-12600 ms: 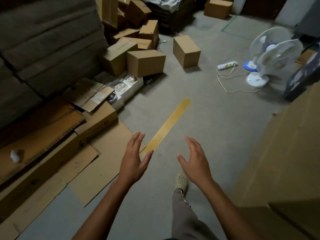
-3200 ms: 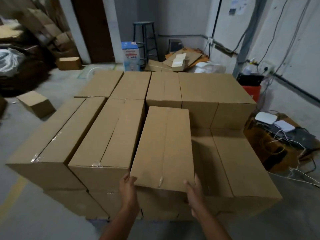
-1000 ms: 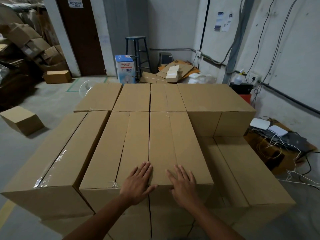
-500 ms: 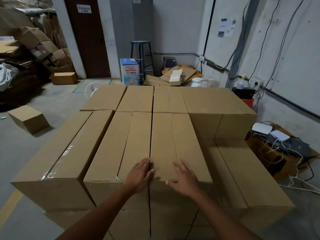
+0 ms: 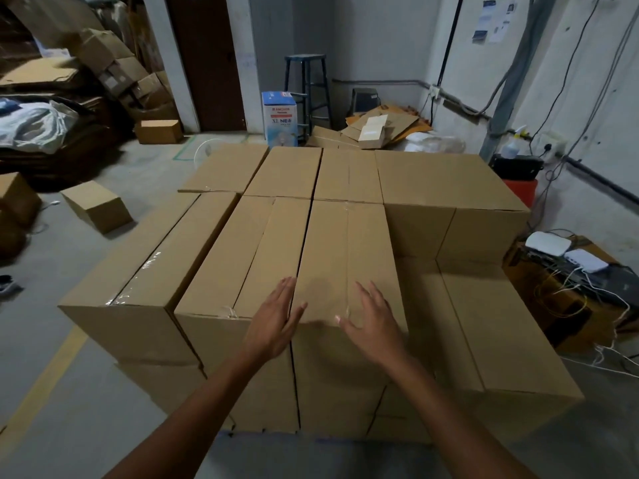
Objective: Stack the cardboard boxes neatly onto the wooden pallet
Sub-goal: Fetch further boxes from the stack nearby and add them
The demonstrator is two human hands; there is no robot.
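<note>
A block of brown cardboard boxes fills the middle of the view, stacked in layers; the pallet under it is hidden. The long box (image 5: 349, 250) in the top layer lies flush beside its left neighbour (image 5: 249, 257). My left hand (image 5: 275, 321) is flat with straight fingers at this box's near left corner. My right hand (image 5: 371, 323) is spread open over its near edge; whether it touches the cardboard I cannot tell. To the right, a lower box (image 5: 484, 326) leaves a step down in the stack.
A loose small box (image 5: 98, 205) lies on the concrete floor at the left, with more boxes (image 5: 159, 131) near a dark door. Behind the stack stand a blue-white carton (image 5: 280, 117) and a stool (image 5: 307, 84). Cables and white devices (image 5: 567, 250) sit on the right.
The long box went from tilted in my hands to lying flat in the top layer. My hands have since slid back from its top to its near edge, fingers still straight.
</note>
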